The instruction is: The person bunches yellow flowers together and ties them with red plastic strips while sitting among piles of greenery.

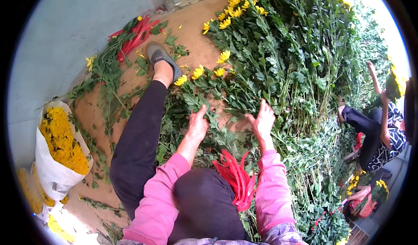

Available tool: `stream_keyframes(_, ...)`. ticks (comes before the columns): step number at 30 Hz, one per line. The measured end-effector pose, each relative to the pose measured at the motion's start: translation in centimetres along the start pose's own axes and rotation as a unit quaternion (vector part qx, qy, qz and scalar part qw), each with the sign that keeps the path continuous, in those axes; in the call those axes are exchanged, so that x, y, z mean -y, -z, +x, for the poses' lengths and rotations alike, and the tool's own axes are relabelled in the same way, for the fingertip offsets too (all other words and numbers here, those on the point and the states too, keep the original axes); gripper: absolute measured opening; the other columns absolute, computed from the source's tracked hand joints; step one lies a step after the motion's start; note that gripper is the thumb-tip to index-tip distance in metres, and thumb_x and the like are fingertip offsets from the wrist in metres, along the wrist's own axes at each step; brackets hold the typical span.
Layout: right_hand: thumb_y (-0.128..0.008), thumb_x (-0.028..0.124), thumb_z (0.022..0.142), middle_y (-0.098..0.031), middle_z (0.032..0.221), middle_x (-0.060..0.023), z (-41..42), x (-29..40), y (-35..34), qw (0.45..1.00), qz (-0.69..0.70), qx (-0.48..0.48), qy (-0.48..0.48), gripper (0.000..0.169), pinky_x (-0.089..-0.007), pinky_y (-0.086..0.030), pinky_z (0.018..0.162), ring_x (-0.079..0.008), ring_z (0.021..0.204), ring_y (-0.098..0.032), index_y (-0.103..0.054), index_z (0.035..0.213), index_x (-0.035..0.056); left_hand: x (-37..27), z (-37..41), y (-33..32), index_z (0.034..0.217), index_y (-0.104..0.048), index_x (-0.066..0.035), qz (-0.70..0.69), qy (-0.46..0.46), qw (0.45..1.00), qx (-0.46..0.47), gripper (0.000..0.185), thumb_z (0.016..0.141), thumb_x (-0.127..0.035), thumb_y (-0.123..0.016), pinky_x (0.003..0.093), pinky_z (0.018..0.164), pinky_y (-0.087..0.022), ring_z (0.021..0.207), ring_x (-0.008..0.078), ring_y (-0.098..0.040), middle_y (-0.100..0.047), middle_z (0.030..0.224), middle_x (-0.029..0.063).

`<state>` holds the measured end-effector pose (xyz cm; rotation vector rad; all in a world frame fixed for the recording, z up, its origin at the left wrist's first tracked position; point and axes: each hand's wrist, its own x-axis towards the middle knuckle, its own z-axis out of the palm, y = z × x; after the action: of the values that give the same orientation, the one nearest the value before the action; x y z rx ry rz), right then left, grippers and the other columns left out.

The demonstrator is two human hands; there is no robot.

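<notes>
My left hand [197, 124] is at a leafy chrysanthemum stem [214, 122], thumb up along it. Its other fingers are partly hidden, so a grip on the stem cannot be made out. To the right, my right hand [264, 117] is held with fingers apart and nothing in it, beside the large pile of cut chrysanthemums [281, 49]. A few yellow flower heads [197, 72] lie beyond my left hand, near my shoe. Red ribbon strips [235, 179] hang by my bent knee, between my forearms.
At left stands a white sack [55, 183] packed with yellow blooms. More red strips [137, 37] and loose greenery [107, 65] lie near the wall. My outstretched leg [140, 140] crosses the brown floor. At right sits another person [385, 130] holding flowers; another [362, 196] is lower down.
</notes>
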<state>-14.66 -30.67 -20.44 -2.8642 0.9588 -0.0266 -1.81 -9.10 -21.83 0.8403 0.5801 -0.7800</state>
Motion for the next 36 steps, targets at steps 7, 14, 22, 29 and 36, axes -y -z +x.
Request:
stream_keyframes(7,-0.067,0.013,0.077,-0.061,0.105,-0.0255,-4.6,5.6,-1.8,0.959,0.156,0.183,0.149,0.061,-0.0515,-0.051,0.078,-0.0425,0.09,-0.061,-0.043,0.131,0.003,-0.1,0.3,-0.5,0.156,0.002,-0.011,0.202,0.097,0.973,-0.045,0.109,0.084,-0.048,-0.073,0.0605,0.105,-0.035,0.148,0.0401,-0.007,-0.002,0.162,0.0194)
stream_keyframes(14,-0.073,0.033,0.08,-0.059,0.114,-0.0221,2.1,4.5,-0.2,0.971,0.116,0.132,0.164,0.066,-0.049,-0.05,0.087,-0.0388,0.103,-0.059,-0.047,0.131,0.0017,-1.5,-1.7,-1.1,0.14,-0.038,-0.004,0.569,-0.192,0.757,-0.258,0.073,0.08,-0.021,-0.075,0.0472,0.1,-0.04,0.118,0.0391,-0.049,-0.051,0.124,0.0217)
stream_keyframes(22,-0.081,0.03,0.074,-0.04,0.143,-0.0267,13.3,0.5,-0.8,0.998,-0.051,0.005,0.041,0.098,-0.0517,-0.04,0.103,-0.0432,0.132,-0.037,-0.026,0.148,-0.0028,1.4,-0.1,-6.0,0.136,-0.051,-0.011,0.783,-0.425,0.406,0.205,0.063,0.08,-0.03,-0.072,0.0595,0.114,-0.022,0.136,0.0357,-0.035,-0.052,0.134,0.0146)
stream_keyframes(29,-0.083,0.044,0.066,-0.049,0.121,-0.017,17.8,0.7,-2.5,0.983,-0.181,0.011,-0.009,0.102,-0.0348,-0.055,0.071,-0.027,0.111,-0.049,-0.033,0.146,0.0053,1.7,-0.2,-4.7,0.145,-0.043,-0.018,0.848,-0.286,0.384,0.229,0.078,0.076,-0.034,-0.077,0.0683,0.111,-0.016,0.123,0.0351,-0.044,-0.053,0.121,0.0162)
stream_keyframes(36,-0.072,0.019,0.074,-0.064,0.089,-0.0163,19.1,-1.8,-1.6,0.987,-0.095,-0.015,0.132,0.036,-0.0423,-0.054,0.069,-0.0329,0.08,-0.066,-0.057,0.101,0.003,4.0,2.1,-6.1,0.127,-0.06,-0.013,0.838,-0.332,0.287,0.323,0.06,0.078,-0.046,-0.071,0.0657,0.116,-0.007,0.141,0.033,-0.031,-0.053,0.132,0.014)
